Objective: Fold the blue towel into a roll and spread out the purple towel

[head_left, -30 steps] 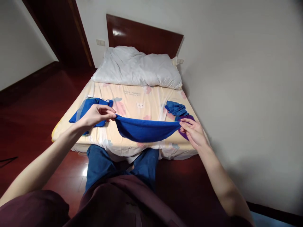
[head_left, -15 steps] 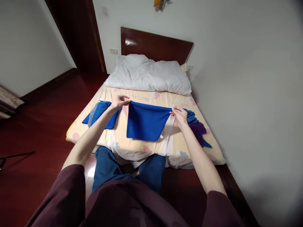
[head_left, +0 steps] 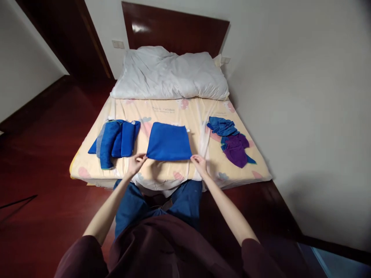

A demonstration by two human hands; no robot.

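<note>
A blue cloth (head_left: 169, 142) is stretched out over the middle of the bed, its near edge held between both hands. My left hand (head_left: 136, 163) pinches the near left corner. The near right corner is gripped by the fingers of my right hand (head_left: 199, 164). Left of the cloth lie folded blue cloths (head_left: 124, 139), with a rolled blue and grey one (head_left: 107, 144) at their outer side. On the right side of the bed, a crumpled blue cloth (head_left: 223, 126) touches a crumpled purple cloth (head_left: 236, 150).
The bed (head_left: 162, 179) has a pale yellow patterned sheet. A white quilt (head_left: 174, 75) is bunched below the dark wooden headboard (head_left: 174, 27). A wall (head_left: 290, 96) stands close on the right, and a thin dark rod (head_left: 19, 201) is at the far left.
Both hands have moved down and closer together with the cloth, which now spreads away from them instead of hanging. The view has tilted downward, and the side piles show more fully.
</note>
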